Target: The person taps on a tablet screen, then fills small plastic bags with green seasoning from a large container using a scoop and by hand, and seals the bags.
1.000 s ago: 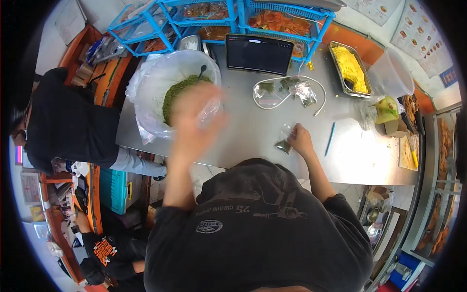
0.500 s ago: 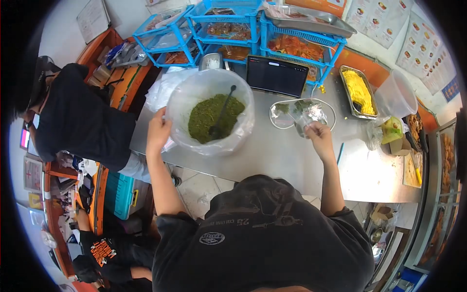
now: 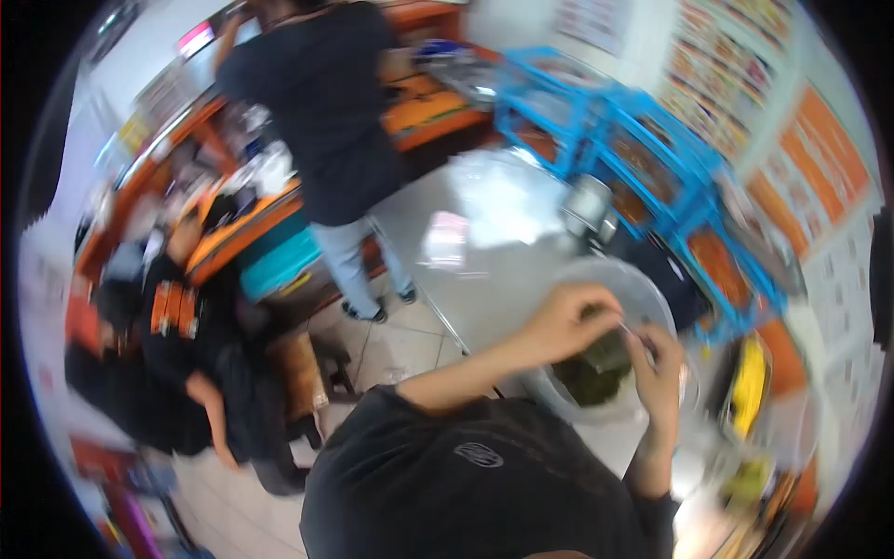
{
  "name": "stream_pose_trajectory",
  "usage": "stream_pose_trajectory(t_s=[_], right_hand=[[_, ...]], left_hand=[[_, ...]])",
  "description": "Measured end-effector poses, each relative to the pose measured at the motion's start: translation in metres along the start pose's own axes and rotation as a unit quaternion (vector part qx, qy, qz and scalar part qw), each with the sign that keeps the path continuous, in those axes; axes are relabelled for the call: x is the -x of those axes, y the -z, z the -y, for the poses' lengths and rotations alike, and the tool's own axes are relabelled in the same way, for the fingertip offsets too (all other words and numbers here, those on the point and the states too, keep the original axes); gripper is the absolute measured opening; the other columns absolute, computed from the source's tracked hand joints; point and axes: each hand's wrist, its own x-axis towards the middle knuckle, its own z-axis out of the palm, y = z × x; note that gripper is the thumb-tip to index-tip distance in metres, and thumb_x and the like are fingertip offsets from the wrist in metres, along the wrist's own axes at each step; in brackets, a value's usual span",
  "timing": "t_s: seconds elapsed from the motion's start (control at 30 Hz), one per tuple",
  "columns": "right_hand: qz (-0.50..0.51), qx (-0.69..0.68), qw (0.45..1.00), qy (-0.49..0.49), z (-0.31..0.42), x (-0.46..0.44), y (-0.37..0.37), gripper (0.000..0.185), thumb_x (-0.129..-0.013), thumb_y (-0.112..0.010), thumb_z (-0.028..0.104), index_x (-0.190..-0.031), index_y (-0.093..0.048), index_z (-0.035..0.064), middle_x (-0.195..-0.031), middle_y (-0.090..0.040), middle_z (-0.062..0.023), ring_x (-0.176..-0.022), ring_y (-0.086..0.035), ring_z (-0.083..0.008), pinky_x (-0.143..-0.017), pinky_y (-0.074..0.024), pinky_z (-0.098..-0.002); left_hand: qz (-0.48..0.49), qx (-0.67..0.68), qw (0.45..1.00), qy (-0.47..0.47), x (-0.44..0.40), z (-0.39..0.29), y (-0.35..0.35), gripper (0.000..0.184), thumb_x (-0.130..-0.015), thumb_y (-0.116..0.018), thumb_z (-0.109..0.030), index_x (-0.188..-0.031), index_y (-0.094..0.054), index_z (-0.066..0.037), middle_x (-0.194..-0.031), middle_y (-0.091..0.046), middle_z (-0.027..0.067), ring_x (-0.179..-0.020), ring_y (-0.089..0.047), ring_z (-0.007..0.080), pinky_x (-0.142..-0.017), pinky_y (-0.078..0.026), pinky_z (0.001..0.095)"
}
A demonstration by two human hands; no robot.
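Note:
A round translucent tub (image 3: 643, 281) stands on the steel table, with chopped green herbs (image 3: 592, 384) inside. Both of my hands are above it, close together. My left hand (image 3: 570, 321) is pinched closed at the top of a small clear plastic bag (image 3: 610, 352), which hangs between my hands. On the bag's other side, my right hand (image 3: 656, 365) also grips it with thumb and fingers. Motion blur hides the bag's outline, and I cannot make out what is in it.
Blue stacked racks (image 3: 643, 154) with food trays stand behind the tub, near a metal container (image 3: 587, 205). Clear plastic bags (image 3: 503, 196) lie on the steel table (image 3: 433, 307). A tray of yellow food (image 3: 748, 387) is at right. One person (image 3: 326, 112) stands at left; others sit lower left.
My view has swung left. My left hand has left the tub's rim, and my right hand has come across with the small bag, so both now hold it above the tub.

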Motion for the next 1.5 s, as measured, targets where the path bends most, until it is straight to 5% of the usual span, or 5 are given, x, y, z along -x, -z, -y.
stream_pose_trajectory(t_s=[0.6, 0.97, 1.17, 1.37, 1.5], right_hand=[[-0.029, 0.019, 0.998, 0.053, -0.005, 0.007, -0.016, 0.008, -0.093, -0.056, 0.004, -0.088, -0.058, -0.0007, -0.072, -0.054, -0.0012, -0.063, -0.046, -0.0067, -0.056, -0.0349, -0.0220], [-0.108, 0.039, 0.993, 0.036, 0.011, 0.011, -0.020, 0.003, -0.068, -0.061, 0.002, -0.066, -0.059, 0.0000, -0.056, -0.049, -0.0049, -0.051, -0.044, -0.0117, -0.049, -0.0343, -0.0276], [-0.238, 0.032, 0.970, -0.030, -0.056, 0.025, 0.053, 0.008, -0.073, -0.056, 0.003, -0.065, -0.055, 0.0007, -0.055, -0.050, -0.0038, -0.053, -0.049, -0.0096, -0.051, -0.0368, -0.0237], [-0.205, 0.295, 0.926, -0.115, -0.251, 0.010, 0.043, 0.031, -0.079, -0.061, 0.009, -0.110, -0.065, 0.0046, -0.081, -0.066, -0.0123, -0.078, -0.065, -0.0292, -0.071, -0.0504, -0.0383], [-0.049, 0.470, 0.876, -0.100, -0.292, -0.010, 0.024, 0.069, -0.078, -0.064, 0.013, -0.143, -0.039, 0.0101, -0.086, -0.066, -0.0143, -0.085, -0.065, -0.0310, -0.073, -0.0509, -0.0380]], left_hand=[[-0.051, 0.071, 0.996, -0.019, 0.014, 0.013, -0.026, 0.009, -0.085, -0.067, -0.007, -0.087, -0.064, 0.001, -0.077, -0.065, 0.0055, -0.072, -0.060, 0.0107, -0.065, -0.048, 0.0265], [-0.098, 0.013, 0.995, -0.010, 0.025, 0.013, -0.044, 0.007, -0.089, -0.064, -0.008, -0.088, -0.062, -0.001, -0.083, -0.062, 0.0054, -0.080, -0.059, 0.0133, -0.072, -0.047, 0.0274], [-0.287, 0.023, 0.958, 0.004, -0.004, 0.008, 0.033, 0.014, -0.097, -0.057, -0.014, -0.087, -0.059, -0.005, -0.079, -0.058, 0.0011, -0.075, -0.054, 0.0083, -0.072, -0.043, 0.0237], [-0.192, 0.078, 0.978, 0.038, 0.001, 0.029, 0.012, 0.011, -0.096, -0.059, -0.014, -0.092, -0.058, -0.003, -0.084, -0.060, 0.0012, -0.079, -0.055, 0.0078, -0.075, -0.043, 0.0234], [-0.131, 0.075, 0.986, 0.070, 0.006, 0.037, -0.012, 0.009, -0.094, -0.062, -0.010, -0.093, -0.059, -0.002, -0.086, -0.061, 0.0024, -0.082, -0.056, 0.0090, -0.078, -0.043, 0.0233]])
